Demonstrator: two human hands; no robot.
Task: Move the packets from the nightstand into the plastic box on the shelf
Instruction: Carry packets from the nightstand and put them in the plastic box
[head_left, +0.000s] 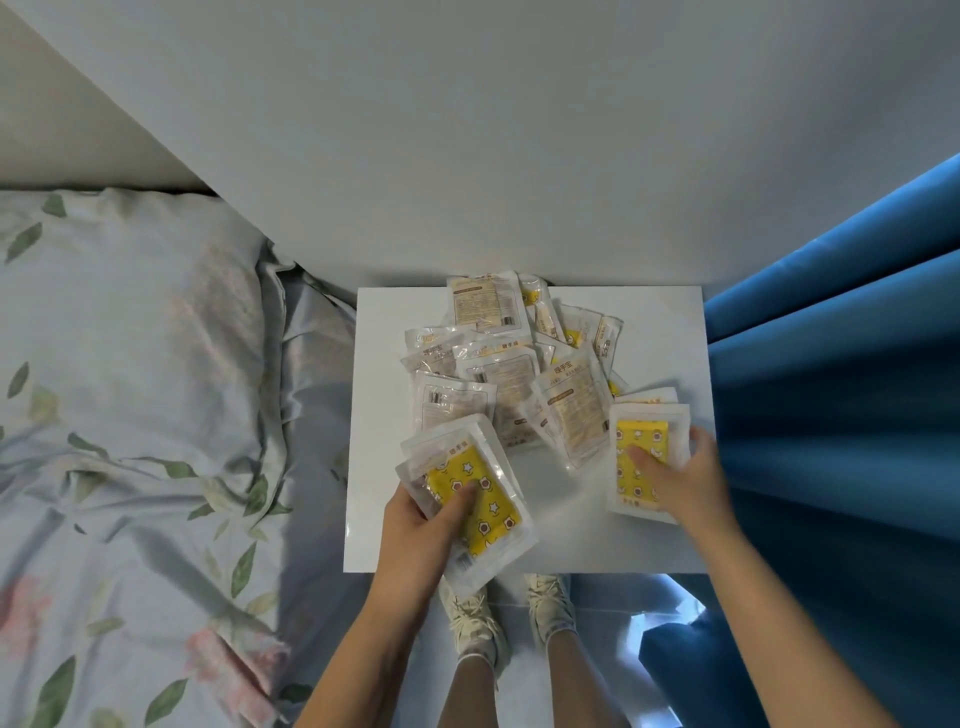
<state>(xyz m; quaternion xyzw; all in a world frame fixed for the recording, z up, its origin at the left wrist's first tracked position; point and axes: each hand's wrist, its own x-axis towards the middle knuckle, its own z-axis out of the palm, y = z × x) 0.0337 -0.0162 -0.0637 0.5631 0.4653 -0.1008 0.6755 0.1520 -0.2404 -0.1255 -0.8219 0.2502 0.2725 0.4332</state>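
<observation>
My two pale lace-up shoes (475, 618) on the floor, nearest, below the table edge. My left hand (427, 525) grips a small stack of clear plastic packets with yellow star-print inserts (467, 499) at the near-left part of the white rectangular table (660, 332); thumb lies on top of the yellow face, fingers curl under the stack. The stack's near end hangs past the table's front edge. My right hand (675, 480) rests on another clear packet with a yellow insert (644, 457) at the near-right of the table, fingers spread over it, thumb out at its right edge; cannot tell if it's lifted. One more packet lies under it, edge showing. Further back, mid-table, a loose overlapping pile of clear packets, beige printed backs up (514, 364), reaching the white wall (467, 130). Left: bed with floral leaf-print bedding (130, 415). Right: blue pleated curtain (841, 389) just beside the table.
</observation>
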